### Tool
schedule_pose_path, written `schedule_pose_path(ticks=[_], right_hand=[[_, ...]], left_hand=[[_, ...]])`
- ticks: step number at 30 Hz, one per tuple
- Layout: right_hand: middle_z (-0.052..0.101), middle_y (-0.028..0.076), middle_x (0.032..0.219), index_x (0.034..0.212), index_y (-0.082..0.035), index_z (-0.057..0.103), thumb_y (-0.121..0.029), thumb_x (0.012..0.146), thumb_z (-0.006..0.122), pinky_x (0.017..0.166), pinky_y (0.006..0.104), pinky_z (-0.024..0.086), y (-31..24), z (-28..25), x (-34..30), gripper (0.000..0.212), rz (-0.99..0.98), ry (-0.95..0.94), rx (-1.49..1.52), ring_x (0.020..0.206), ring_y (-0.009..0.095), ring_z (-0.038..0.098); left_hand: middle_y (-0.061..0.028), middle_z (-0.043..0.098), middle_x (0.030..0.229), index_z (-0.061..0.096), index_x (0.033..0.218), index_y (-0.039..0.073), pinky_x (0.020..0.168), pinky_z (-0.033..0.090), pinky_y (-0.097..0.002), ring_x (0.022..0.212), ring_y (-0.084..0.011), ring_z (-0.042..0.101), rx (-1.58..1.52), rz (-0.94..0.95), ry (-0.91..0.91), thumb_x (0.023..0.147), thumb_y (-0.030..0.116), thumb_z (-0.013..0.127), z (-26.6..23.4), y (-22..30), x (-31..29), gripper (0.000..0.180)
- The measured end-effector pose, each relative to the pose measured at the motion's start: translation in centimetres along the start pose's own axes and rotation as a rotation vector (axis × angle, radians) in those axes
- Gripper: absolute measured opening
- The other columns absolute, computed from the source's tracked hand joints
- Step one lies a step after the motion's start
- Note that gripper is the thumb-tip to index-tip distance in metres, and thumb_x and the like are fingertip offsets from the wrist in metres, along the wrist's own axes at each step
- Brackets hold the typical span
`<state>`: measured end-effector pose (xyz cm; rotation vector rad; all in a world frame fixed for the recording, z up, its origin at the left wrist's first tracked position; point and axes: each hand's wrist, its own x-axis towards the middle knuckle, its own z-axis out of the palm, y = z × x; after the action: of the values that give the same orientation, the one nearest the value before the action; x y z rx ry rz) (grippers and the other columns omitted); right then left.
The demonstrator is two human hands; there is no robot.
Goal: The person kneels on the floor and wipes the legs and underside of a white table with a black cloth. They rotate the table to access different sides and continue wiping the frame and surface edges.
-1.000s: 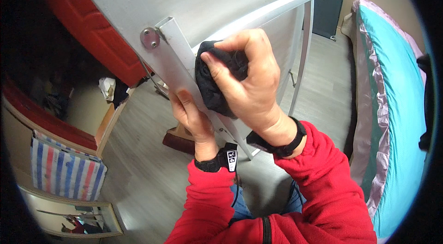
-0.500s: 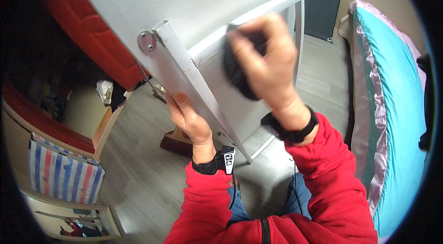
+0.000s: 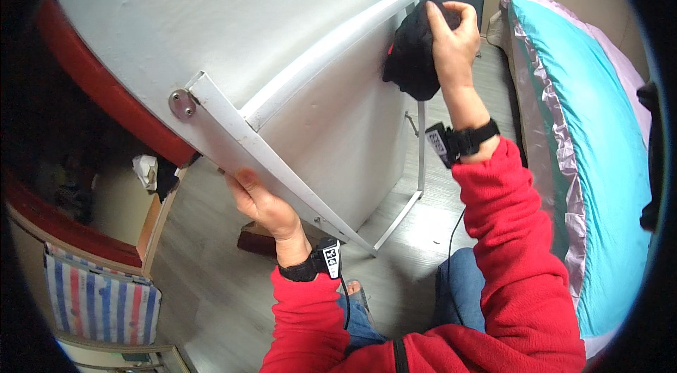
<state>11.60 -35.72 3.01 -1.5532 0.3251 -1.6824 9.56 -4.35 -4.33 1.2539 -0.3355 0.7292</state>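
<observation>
A white folding table [image 3: 338, 115] is tipped up on its side, its underside and white metal leg frame [image 3: 328, 38] facing me. My left hand [image 3: 264, 207] is wrapped round the near lower edge of the tabletop, below a round metal hinge plate [image 3: 183, 104]; some of its fingers are hidden behind the board. Bunched in my right hand [image 3: 457, 45] is a black cloth [image 3: 415, 56] with a small red spot. It lies against the far leg tube, close to where the crossbar meets it, and covers part of that tube.
On the right stands a bed with a turquoise, pink-ruffled cover [image 3: 564, 112]. A red door [image 3: 113, 94] and its open doorway are at the left. Lower left are a striped folded item [image 3: 102, 295] and a framed mirror [image 3: 127, 359]. A dark red broom head [image 3: 257, 239] rests behind the table.
My right hand has moved the black cloth right and outward, from the crossbar to the far leg. The table appears further left in view; my left hand keeps its hold on the edge.
</observation>
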Motion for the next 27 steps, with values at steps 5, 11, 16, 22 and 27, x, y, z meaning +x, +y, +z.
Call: schedule_pose_path(ticks=[5, 11, 16, 22, 27], right_hand=[[0.061, 0.006, 0.089, 0.098, -0.005, 0.058, -0.024, 0.084, 0.078, 0.08, 0.0322, 0.049, -0.7, -0.3, -4.6, 0.031, 0.25, -0.06, 0.019, 0.084, 0.018, 0.059], [0.062, 0.014, 0.098, 0.101, -0.002, 0.057, -0.022, 0.088, 0.073, 0.084, 0.0361, 0.049, -2.7, 3.0, -6.3, 0.029, 0.033, 0.057, 0.261, 0.092, 0.028, 0.061], [0.056, 0.017, 0.128, 0.121, -0.005, 0.061, -0.033, 0.079, 0.073, 0.099, 0.0451, 0.041, -2.1, 1.7, -7.8, 0.052, -0.4, -0.147, 0.037, 0.116, 0.034, 0.054], [0.044, 0.018, 0.142, 0.131, -0.022, 0.061, -0.038, 0.073, 0.073, 0.104, 0.0487, 0.035, -1.0, 0.9, -8.8, 0.061, -0.371, -0.243, -0.141, 0.13, 0.036, 0.042], [0.048, 0.017, 0.136, 0.128, -0.02, 0.062, -0.028, 0.073, 0.07, 0.094, 0.0499, 0.042, -3.2, 2.3, -11.5, 0.056, -0.236, -0.206, -0.099, 0.118, 0.037, 0.048]], left_hand=[[-0.0095, 0.056, 0.122, 0.051, 0.129, -0.003, 0.095, 0.042, -0.0336, 0.109, -0.019, 0.052, 0.016, 0.006, 0.04, 0.106, 0.044, 0.043, 0.4, 0.0, 0.1, 0.052], [-0.0099, 0.055, 0.126, 0.05, 0.131, -0.001, 0.098, 0.041, -0.0351, 0.112, -0.0197, 0.052, -0.024, -0.013, 0.046, 0.104, 0.047, 0.045, 0.4, 0.2, -0.3, 0.055], [-0.0093, 0.054, 0.128, 0.049, 0.134, 0.0, 0.101, 0.04, -0.0356, 0.115, -0.0198, 0.051, -0.08, -0.019, -0.006, 0.103, 0.048, 0.047, 0.2, 0.4, -0.6, 0.057], [-0.0106, 0.053, 0.132, 0.046, 0.137, -0.001, 0.102, 0.039, -0.0356, 0.117, -0.0205, 0.051, -0.061, 0.005, -0.001, 0.103, 0.047, 0.048, 0.3, 0.3, -0.6, 0.059], [-0.0115, 0.053, 0.133, 0.046, 0.138, -0.001, 0.102, 0.039, -0.0366, 0.117, -0.0215, 0.051, -0.039, -0.015, 0.019, 0.104, 0.047, 0.047, 0.4, 0.6, -0.4, 0.059]])
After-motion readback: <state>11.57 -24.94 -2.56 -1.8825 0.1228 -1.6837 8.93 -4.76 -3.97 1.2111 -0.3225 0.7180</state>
